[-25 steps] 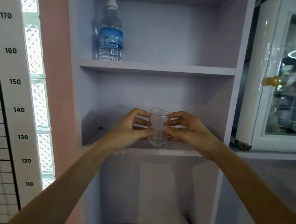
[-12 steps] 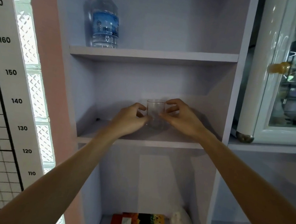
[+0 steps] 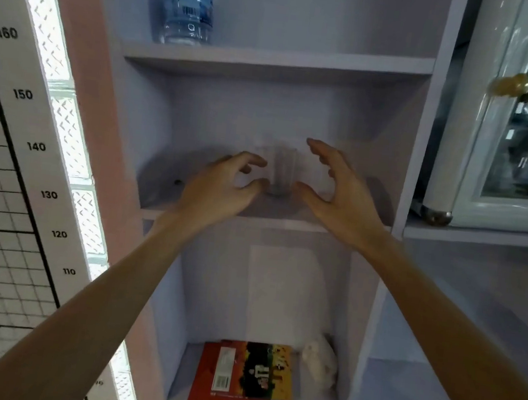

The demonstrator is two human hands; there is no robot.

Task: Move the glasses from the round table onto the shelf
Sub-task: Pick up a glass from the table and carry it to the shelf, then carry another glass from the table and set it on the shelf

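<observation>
Both hands — left hand (image 3: 225,182), right hand (image 3: 339,188) — had spread open, releasing glass (image 3: 280,172) upright on shelf (image 3: 335,222) (holding nothing; set deep for stability).

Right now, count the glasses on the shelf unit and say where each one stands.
1. The glass stands on the middle shelf, between the open left hand and right hand. It is blurred; none shows elsewhere.

A white height chart (image 3: 9,127) along the left of the frame reads 160, 150, 140, 130, 120 and 110. The print on the water bottle's label (image 3: 189,3), top centre, and on the red book (image 3: 242,375), bottom centre, is too blurred to read.
</observation>
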